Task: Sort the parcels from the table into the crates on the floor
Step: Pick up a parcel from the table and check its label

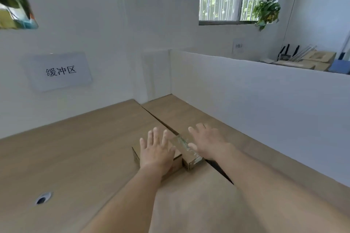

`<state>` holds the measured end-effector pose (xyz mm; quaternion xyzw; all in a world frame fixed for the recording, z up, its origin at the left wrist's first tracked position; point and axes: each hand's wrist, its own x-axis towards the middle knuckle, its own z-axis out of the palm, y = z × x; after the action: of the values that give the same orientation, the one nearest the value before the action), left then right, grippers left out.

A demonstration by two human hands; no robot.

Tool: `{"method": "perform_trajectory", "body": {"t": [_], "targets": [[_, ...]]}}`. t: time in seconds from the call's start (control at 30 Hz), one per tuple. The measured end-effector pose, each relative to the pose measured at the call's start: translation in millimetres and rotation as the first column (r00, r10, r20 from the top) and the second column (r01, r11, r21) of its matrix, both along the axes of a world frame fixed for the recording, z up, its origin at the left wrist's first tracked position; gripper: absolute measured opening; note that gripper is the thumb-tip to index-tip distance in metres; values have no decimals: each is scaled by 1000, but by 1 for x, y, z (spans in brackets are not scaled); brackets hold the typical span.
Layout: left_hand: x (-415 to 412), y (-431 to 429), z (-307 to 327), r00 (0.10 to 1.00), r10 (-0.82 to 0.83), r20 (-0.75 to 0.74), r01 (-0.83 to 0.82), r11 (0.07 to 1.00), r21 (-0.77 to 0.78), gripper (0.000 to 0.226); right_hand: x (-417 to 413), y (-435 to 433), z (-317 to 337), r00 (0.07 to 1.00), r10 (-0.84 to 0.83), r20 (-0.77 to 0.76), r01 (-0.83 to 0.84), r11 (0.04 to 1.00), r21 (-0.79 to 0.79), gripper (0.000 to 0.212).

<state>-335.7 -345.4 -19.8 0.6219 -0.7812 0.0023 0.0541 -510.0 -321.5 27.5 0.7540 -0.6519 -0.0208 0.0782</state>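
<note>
Two small brown cardboard parcels lie side by side on the wooden table (75,157). The left parcel (175,164) is mostly covered by my left hand (157,150), which lies over its top with fingers straight and spread. The right parcel (184,147) is narrow and carries clear tape along its top. My right hand (206,142) hovers at its right side, fingers spread and relaxed, thumb at the parcel's edge. Neither hand grips anything. No crates show in this view.
A dark gap (217,168) runs between two tabletops. A cable hole (43,198) sits at front left. A white partition (255,104) bounds the right side, with cardboard boxes (314,60) behind it. A wall sign (58,71) and a window plant (267,13) are farther back.
</note>
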Motion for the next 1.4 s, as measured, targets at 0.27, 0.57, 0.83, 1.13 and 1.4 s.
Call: {"method": "perform_trajectory", "body": {"t": [0.27, 0.57, 0.83, 1.13, 1.4], "targets": [[63, -55, -60, 978, 209, 12, -208, 964, 167, 64, 27, -89, -63, 997, 61, 41, -67, 986, 150, 58], [57, -90, -87, 941, 333, -63, -301, 908, 291, 67, 40, -158, -110, 989, 84, 124, -116, 954, 275, 65], [55, -121, -109, 694, 648, -315, -421, 719, 552, 71, 63, -206, -135, 947, -32, 319, -111, 900, 421, 55], [91, -115, -86, 114, 800, -589, -457, 569, 684, 37, 95, -210, -128, 826, -116, 552, -198, 856, 477, 58], [112, -69, -30, -83, 668, -739, -617, 548, 564, 62, 121, -175, -84, 666, -80, 741, -294, 885, 361, 67]]}}
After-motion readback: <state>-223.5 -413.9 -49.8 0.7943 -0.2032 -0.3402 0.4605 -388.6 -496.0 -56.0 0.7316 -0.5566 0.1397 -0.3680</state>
